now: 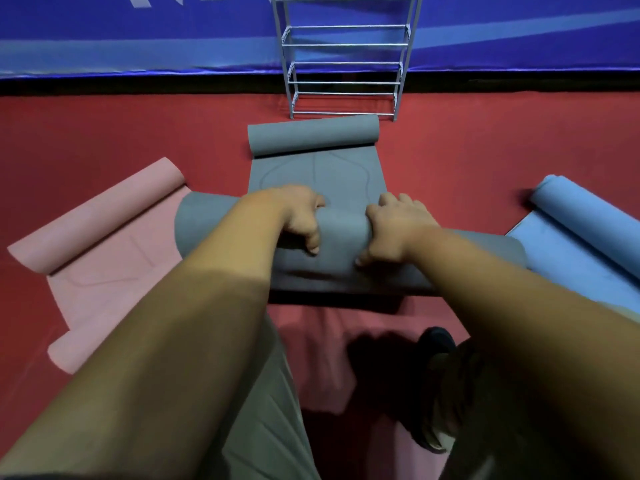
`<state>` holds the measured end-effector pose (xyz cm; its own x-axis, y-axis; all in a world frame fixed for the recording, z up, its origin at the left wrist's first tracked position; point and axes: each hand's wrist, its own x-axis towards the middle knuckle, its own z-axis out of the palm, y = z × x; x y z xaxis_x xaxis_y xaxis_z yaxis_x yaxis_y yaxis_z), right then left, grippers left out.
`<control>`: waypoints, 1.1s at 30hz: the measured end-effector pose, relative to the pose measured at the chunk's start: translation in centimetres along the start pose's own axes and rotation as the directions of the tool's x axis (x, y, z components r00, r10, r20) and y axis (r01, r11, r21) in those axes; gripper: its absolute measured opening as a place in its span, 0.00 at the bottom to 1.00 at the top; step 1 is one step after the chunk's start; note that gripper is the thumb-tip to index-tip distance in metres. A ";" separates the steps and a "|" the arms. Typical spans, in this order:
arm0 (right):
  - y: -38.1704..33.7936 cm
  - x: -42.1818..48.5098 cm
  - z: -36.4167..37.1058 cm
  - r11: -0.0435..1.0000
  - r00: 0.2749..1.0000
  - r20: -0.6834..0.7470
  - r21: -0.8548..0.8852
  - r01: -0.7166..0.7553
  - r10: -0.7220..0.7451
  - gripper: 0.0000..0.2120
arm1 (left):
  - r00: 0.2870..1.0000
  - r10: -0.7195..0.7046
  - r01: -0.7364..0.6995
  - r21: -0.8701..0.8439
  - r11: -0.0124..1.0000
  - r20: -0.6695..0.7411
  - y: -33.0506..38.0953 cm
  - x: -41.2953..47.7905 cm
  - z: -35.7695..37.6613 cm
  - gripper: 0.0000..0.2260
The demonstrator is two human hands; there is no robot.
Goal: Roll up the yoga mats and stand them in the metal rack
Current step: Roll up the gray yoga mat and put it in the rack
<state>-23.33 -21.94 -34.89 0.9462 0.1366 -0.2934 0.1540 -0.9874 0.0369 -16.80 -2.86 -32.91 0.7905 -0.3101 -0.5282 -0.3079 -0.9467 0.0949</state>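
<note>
Biggest worry here: the grey mat [341,227] goes cone-shaped. The left hand [300,218] and right hand [398,227] are both clamped over the roll right at its middle, close together but not touching. That leaves the roll's ends out at 9 and 3 o'clock free to drift. A skewed roll probably won't stand well.

Smaller risk: the mat's far curl [311,135] at 12 o'clock could spring against the roll.

Room-wise, there's a red floor [104,133] and a blue banner [138,36] along the back. The metal rack [346,45] stands at 12 against the banner. A pink mat [114,244] lies at 9 and a blue mat [581,244] at 3, both part-rolled.
</note>
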 end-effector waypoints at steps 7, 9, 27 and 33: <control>4.4 2.1 -0.7 0.947 0.973 0.229 0.316 -0.056 -0.019 0.51 | 0.998 0.055 -0.055 0.005 0.998 0.023 1.2 2.0 0.1 0.40; 3.9 3.1 -0.9 0.963 0.982 0.186 0.269 -0.016 -0.036 0.53 | 0.998 0.004 -0.002 -0.051 0.999 0.057 0.7 2.4 0.2 0.45; 2.7 9.2 -0.2 0.961 0.980 0.149 0.261 0.086 -0.128 0.49 | 0.999 -0.030 0.022 -0.159 0.987 -0.045 -4.7 4.0 -0.7 0.26; 3.4 10.1 -0.4 0.953 0.967 0.212 0.293 0.074 -0.140 0.40 | 0.998 -0.044 0.038 -0.143 0.989 -0.036 -6.5 4.8 -0.6 0.25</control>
<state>-13.17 -23.86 -37.31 0.8333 0.2533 -0.4914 0.1332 -0.9547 -0.2662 -10.71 1.71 -35.50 0.8216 -0.2712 -0.5015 -0.1985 -0.9607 0.1942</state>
